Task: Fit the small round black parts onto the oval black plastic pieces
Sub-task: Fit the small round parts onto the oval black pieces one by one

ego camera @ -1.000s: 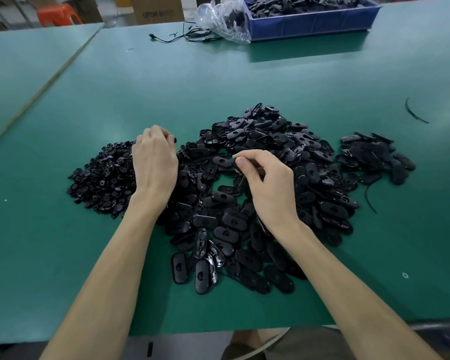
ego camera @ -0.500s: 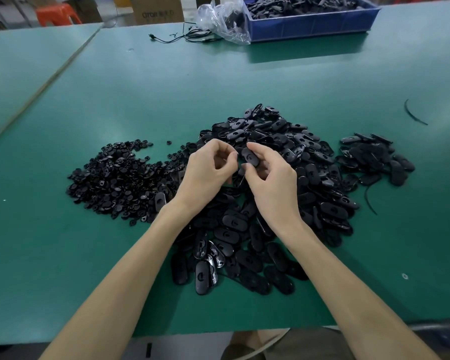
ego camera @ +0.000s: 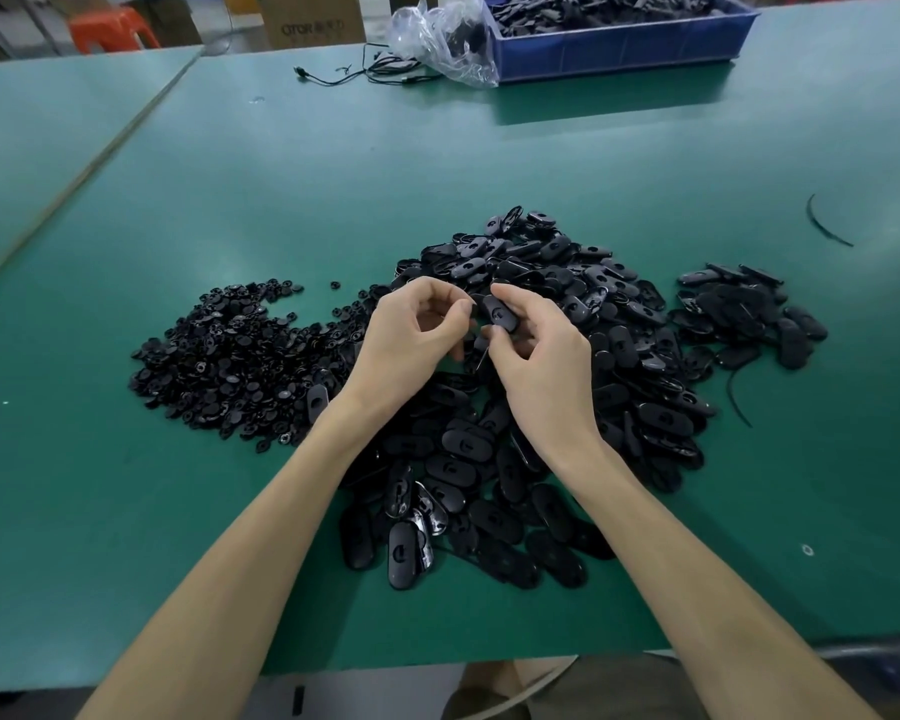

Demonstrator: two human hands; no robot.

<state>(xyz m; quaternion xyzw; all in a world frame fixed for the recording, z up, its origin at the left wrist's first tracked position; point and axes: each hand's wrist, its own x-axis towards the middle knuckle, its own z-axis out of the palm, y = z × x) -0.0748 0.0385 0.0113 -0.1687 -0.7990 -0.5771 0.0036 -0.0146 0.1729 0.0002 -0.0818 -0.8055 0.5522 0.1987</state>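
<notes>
A heap of small round black parts (ego camera: 230, 356) lies at the left on the green table (ego camera: 333, 174). A bigger heap of oval black plastic pieces (ego camera: 567, 324) fills the middle. My right hand (ego camera: 536, 356) pinches one oval piece (ego camera: 500, 313) between thumb and forefinger, above the heap. My left hand (ego camera: 411, 335) is right beside it, fingertips curled and pinched together at the oval piece's left end. What the left fingertips hold is too small to see.
A smaller group of oval pieces (ego camera: 749, 314) lies to the right. At the back stand a blue bin (ego camera: 619, 49) of black parts, a clear plastic bag (ego camera: 437, 39) and a thin black cable (ego camera: 365, 75). A cardboard box (ego camera: 307, 18) and an orange stool (ego camera: 110, 33) are beyond the table.
My left hand came from the round-parts heap over to my right hand. My right hand lifted an oval piece off the heap. Over the last half second both hands barely moved.
</notes>
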